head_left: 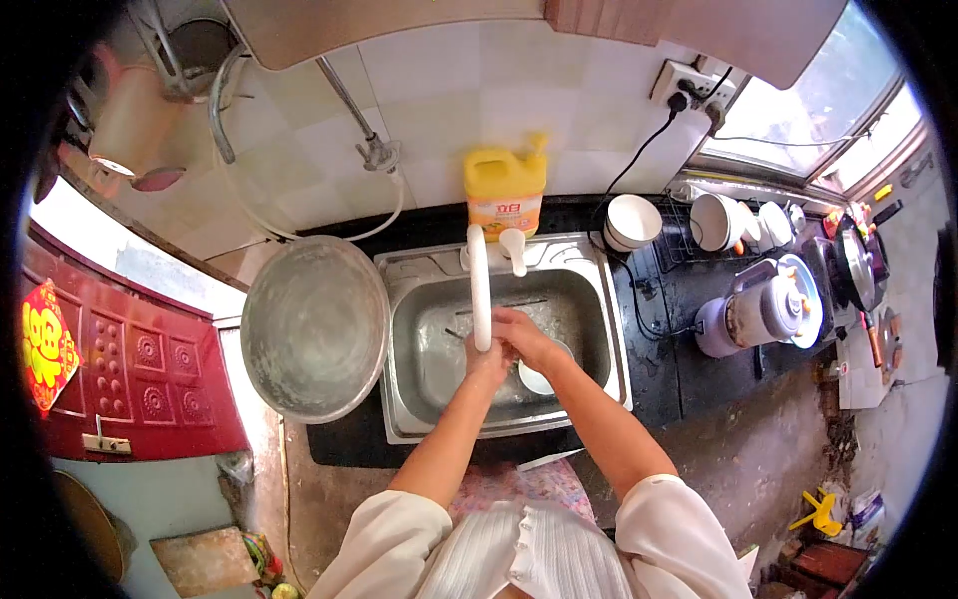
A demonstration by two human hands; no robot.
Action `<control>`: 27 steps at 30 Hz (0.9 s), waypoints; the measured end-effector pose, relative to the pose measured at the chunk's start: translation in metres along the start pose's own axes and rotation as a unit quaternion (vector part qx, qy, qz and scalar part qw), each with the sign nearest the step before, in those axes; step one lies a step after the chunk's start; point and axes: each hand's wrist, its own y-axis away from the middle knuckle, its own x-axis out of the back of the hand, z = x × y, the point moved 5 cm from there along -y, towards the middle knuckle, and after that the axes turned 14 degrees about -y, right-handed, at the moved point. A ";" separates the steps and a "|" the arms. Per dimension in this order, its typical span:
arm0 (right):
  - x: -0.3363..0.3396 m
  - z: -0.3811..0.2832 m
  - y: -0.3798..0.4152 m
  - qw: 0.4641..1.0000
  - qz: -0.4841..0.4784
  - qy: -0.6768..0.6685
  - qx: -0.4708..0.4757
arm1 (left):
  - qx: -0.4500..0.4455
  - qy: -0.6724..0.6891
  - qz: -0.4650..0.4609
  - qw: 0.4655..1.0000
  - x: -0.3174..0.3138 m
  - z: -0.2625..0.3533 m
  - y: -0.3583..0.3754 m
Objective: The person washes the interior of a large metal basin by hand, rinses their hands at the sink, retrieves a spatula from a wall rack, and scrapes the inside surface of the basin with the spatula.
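Observation:
My left hand [486,358] and my right hand [519,334] are together over the metal sink [429,374], beneath the end of the white faucet [480,285]. The fingers of both are closed against each other, and the faucet partly covers the left. What they hold is hidden, though a thin dark tip [454,332] pokes out on the left side. Below my right wrist a white bowl [536,380] lies in the basin, partly covered by the forearm. A thin dark stick [522,302] rests near the basin's back wall.
Left of the sink stands a large metal basin [314,329]. A yellow detergent jug [504,190] is behind the faucet. On the right are stacked bowls [633,222], a dish rack [679,240] with bowls, a blender-like appliance [753,309] with a cord, and a pan [856,262].

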 end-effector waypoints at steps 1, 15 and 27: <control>0.004 0.007 -0.007 0.998 0.002 -0.065 0.003 | 0.012 0.046 -0.053 0.997 -0.002 -0.006 -0.006; -0.007 0.077 -0.025 0.947 0.091 -0.309 -0.009 | -0.314 -0.641 0.100 0.693 0.035 0.011 0.009; -0.019 0.111 -0.069 0.918 0.208 -0.325 0.087 | -0.073 0.046 -0.034 0.996 0.028 0.030 0.042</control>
